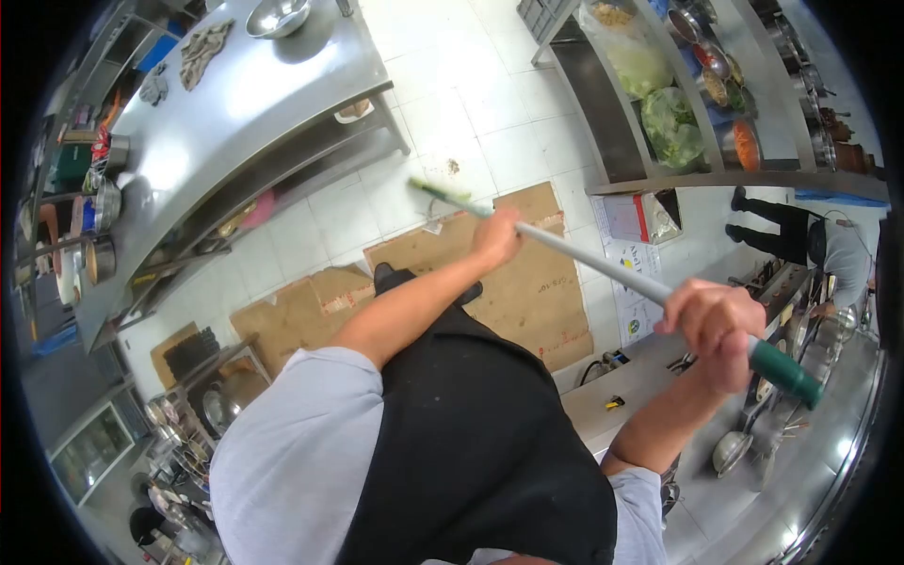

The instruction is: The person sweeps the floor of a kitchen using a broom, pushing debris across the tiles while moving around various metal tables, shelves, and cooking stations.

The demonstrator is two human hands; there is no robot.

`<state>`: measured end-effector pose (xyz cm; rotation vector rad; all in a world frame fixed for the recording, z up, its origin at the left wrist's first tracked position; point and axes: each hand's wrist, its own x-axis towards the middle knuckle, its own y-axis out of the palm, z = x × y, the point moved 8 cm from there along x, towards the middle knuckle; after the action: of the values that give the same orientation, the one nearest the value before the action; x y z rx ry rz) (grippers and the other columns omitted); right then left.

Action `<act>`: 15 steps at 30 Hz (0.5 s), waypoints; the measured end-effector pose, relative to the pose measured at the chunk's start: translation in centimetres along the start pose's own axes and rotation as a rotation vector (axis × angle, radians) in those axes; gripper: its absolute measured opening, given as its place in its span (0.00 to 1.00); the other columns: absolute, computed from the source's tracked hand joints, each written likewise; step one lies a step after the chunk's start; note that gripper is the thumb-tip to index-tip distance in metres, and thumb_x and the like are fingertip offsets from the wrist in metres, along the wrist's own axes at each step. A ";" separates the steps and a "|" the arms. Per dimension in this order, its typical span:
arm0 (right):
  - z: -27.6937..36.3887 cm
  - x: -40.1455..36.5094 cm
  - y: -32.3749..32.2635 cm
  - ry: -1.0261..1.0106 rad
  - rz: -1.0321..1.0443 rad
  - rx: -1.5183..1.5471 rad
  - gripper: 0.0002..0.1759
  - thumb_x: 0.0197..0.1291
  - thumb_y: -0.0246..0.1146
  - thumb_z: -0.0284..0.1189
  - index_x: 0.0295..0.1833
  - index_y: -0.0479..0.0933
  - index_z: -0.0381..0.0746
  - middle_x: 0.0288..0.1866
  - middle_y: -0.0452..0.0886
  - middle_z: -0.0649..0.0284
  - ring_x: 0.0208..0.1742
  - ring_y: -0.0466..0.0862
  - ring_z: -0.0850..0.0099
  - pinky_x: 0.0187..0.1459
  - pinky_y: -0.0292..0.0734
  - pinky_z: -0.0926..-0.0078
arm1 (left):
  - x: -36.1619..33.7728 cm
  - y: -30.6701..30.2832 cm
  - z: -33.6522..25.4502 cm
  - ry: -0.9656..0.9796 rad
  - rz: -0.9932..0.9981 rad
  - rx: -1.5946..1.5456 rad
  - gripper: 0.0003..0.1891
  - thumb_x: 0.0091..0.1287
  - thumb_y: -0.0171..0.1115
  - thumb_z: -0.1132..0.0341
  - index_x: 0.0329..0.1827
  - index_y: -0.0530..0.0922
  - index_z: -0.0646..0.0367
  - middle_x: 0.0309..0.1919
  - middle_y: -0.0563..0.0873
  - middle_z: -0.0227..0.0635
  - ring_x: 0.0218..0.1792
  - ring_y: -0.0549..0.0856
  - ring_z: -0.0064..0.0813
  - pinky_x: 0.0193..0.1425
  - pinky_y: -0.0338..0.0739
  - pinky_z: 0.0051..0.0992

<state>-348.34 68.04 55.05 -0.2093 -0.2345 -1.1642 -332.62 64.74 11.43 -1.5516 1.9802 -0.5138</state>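
I hold a long grey pole [593, 264] with both hands. My left hand [496, 237] grips it partway down, over the floor. My right hand [718, 325] is closed around the top, just below the green grip [786, 374]. The pole's green lower end [435, 191] reaches the white tiled floor near a small dark spot of dirt [453, 167]; its head is blurred and I cannot make it out. My black apron [471, 433] and grey sleeves fill the bottom of the view.
Flattened cardboard sheets [537, 292] lie on the floor under the pole. A steel table [235, 104] with a bowl [278, 16] and cloth stands upper left. Shelves with vegetables [673, 122] are upper right. Another person [810, 240] works at the right by a cooking counter [753, 443].
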 end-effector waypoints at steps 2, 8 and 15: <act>-0.4 1.0 -0.1 0.023 0.066 0.039 0.31 0.78 0.60 0.41 0.20 0.64 0.39 0.18 0.70 0.64 0.21 0.75 0.64 0.27 0.75 0.64 | -1.7 0.6 0.1 0.002 0.151 0.019 0.06 0.68 0.69 0.62 0.43 0.88 0.50 0.50 0.88 0.45 0.51 0.89 0.53 0.51 0.85 0.53; -5.5 6.1 5.6 0.080 0.203 -0.138 0.26 0.69 0.68 0.36 0.22 0.68 0.35 0.18 0.69 0.62 0.23 0.78 0.59 0.30 0.77 0.62 | 6.6 1.6 5.7 -0.013 0.139 0.121 0.08 0.69 0.70 0.59 0.45 0.88 0.50 0.51 0.88 0.43 0.52 0.90 0.51 0.51 0.86 0.51; -4.7 8.2 5.2 0.051 -0.016 -0.181 0.32 0.69 0.73 0.45 0.20 0.68 0.36 0.15 0.68 0.64 0.20 0.77 0.61 0.30 0.80 0.62 | 12.2 -2.9 4.6 -0.014 0.053 -0.062 0.15 0.76 0.67 0.50 0.43 0.86 0.53 0.47 0.85 0.44 0.47 0.89 0.55 0.50 0.84 0.54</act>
<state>-340.06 61.49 52.69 -0.3375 -0.0859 -1.2057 -329.53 52.42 7.26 -1.5306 2.0391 -0.4228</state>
